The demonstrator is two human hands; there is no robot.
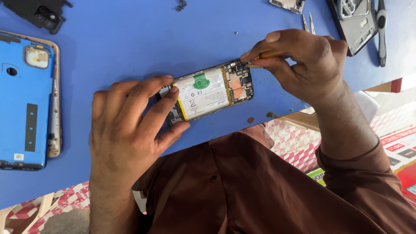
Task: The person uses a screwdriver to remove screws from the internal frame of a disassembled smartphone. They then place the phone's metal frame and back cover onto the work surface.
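An opened phone (212, 90) with its back off lies on the blue table (130, 39), showing a white battery and circuit boards. My left hand (125, 125) holds the phone's left end, fingers spread over its edge. My right hand (299, 60) pinches a thin yellow-handled tool (265, 55), whose tip touches the top right corner of the phone near the camera module.
A blue phone back cover (24, 99) lies at the left edge. A black part (41, 15) sits at top left. Tweezers (308, 24), another opened phone frame (357, 21) and a black-handled tool (381, 30) lie at top right. Small screws (181, 5) rest near the top.
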